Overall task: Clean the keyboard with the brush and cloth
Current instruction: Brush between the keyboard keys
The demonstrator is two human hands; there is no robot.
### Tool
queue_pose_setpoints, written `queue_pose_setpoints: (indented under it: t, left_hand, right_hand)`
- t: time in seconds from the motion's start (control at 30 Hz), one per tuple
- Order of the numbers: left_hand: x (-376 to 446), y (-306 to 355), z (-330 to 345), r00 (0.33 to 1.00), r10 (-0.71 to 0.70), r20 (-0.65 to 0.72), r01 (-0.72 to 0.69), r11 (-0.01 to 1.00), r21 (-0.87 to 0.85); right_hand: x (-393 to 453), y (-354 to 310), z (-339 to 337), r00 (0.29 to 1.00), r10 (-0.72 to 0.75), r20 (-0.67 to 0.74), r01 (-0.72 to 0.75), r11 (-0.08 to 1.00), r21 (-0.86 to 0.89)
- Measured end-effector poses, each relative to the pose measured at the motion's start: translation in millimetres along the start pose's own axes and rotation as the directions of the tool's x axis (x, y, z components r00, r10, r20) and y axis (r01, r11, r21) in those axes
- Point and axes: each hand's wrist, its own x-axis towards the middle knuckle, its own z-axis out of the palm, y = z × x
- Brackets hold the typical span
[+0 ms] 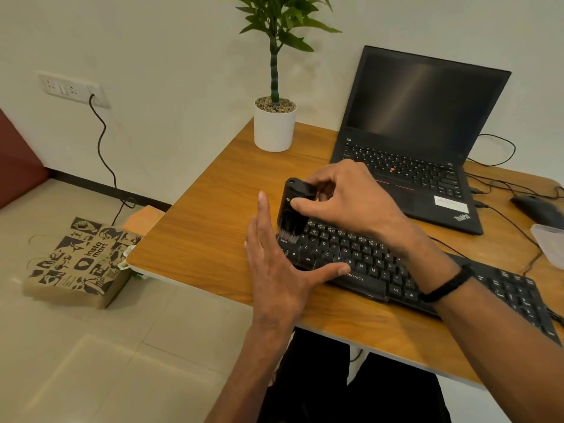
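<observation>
A black keyboard lies slanted across the wooden desk, running from the middle toward the lower right. My right hand grips a black block-shaped brush, whose bristles touch the keys at the keyboard's left end. My left hand lies flat with straight fingers against the keyboard's left edge, its thumb resting on the front edge by the space bar. No cloth is in view.
An open black laptop stands behind the keyboard. A potted plant is at the desk's back left corner. A mouse, cables and a clear plastic lid lie at the right. A paper bag sits on the floor.
</observation>
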Motion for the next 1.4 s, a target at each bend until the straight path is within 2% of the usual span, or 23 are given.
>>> queue_pose_setpoints:
  t: [0.1, 0.17, 0.3, 0.33, 0.5, 0.6, 0.7, 0.77, 0.83, 0.87, 0.93, 1.0, 1.07, 1.13, 1.27, 1.4]
  left_hand:
    - [-1, 3, 0, 1.0, 0.013, 0.024, -0.013, 1.0, 0.026]
    - [-1, 5, -1, 0.999, 0.008, 0.039, -0.01, 0.998, 0.055]
    - [0, 4, 1, 0.996, -0.024, 0.086, 0.013, 0.991, 0.13]
    - [0, 4, 2, 0.994, -0.035, 0.102, 0.019, 0.988, 0.154]
    - [0, 6, 1, 0.99, -0.038, 0.135, 0.014, 0.984, 0.179]
    - [0, 6, 1, 0.992, -0.036, 0.123, 0.013, 0.984, 0.178]
    - [1, 5, 1, 0.992, -0.039, 0.123, 0.016, 0.983, 0.185]
    - [1, 5, 2, 0.992, -0.041, 0.121, 0.018, 0.983, 0.181]
    - [0, 5, 2, 0.992, -0.039, 0.121, 0.017, 0.984, 0.177]
    - [1, 5, 2, 0.992, -0.038, 0.123, 0.016, 0.984, 0.176]
    - [1, 5, 2, 0.991, -0.036, 0.126, 0.012, 0.984, 0.18]
    - [1, 4, 2, 0.991, -0.035, 0.128, 0.011, 0.983, 0.185]
    - [1, 4, 1, 0.99, -0.041, 0.132, 0.016, 0.983, 0.183]
    - [0, 5, 1, 0.99, -0.041, 0.135, 0.016, 0.983, 0.182]
    - [0, 5, 1, 0.992, -0.041, 0.12, 0.018, 0.982, 0.191]
    - [-1, 5, 1, 0.991, -0.04, 0.126, 0.015, 0.981, 0.191]
  right_hand:
    - [7, 10, 1, 0.991, 0.01, -0.136, -0.036, 0.98, -0.194]
    - [8, 14, 1, 0.984, 0.011, -0.18, -0.052, 0.972, -0.227]
    - [-2, 15, -5, 0.994, 0.06, -0.087, -0.058, 0.998, 0.024]
    - [-4, 16, -6, 0.995, 0.07, -0.069, -0.068, 0.997, 0.039]
    - [-2, 27, -13, 0.985, 0.089, -0.149, -0.104, 0.99, -0.095]
    - [-5, 27, -14, 0.991, 0.048, -0.126, -0.071, 0.981, -0.182]
    - [-9, 25, -15, 0.984, 0.019, -0.177, -0.066, 0.963, -0.263]
    - [-13, 23, -18, 0.989, 0.064, -0.132, -0.082, 0.988, -0.132]
    - [-18, 19, -21, 0.997, 0.081, 0.01, -0.082, 0.996, 0.04]
    - [-19, 18, -21, 0.996, 0.069, 0.058, -0.073, 0.995, 0.073]
    - [-18, 20, -20, 0.998, 0.048, 0.032, -0.048, 0.999, -0.004]
    - [-13, 25, -18, 0.997, 0.031, -0.077, -0.043, 0.985, -0.165]
    - [-9, 27, -17, 0.99, 0.018, -0.138, -0.053, 0.966, -0.252]
    - [-12, 26, -19, 0.992, 0.018, -0.126, -0.044, 0.978, -0.206]
    - [-22, 25, -26, 1.0, 0.023, -0.002, -0.023, 0.999, -0.039]
    - [-18, 37, -28, 0.989, 0.048, -0.138, -0.073, 0.98, -0.184]
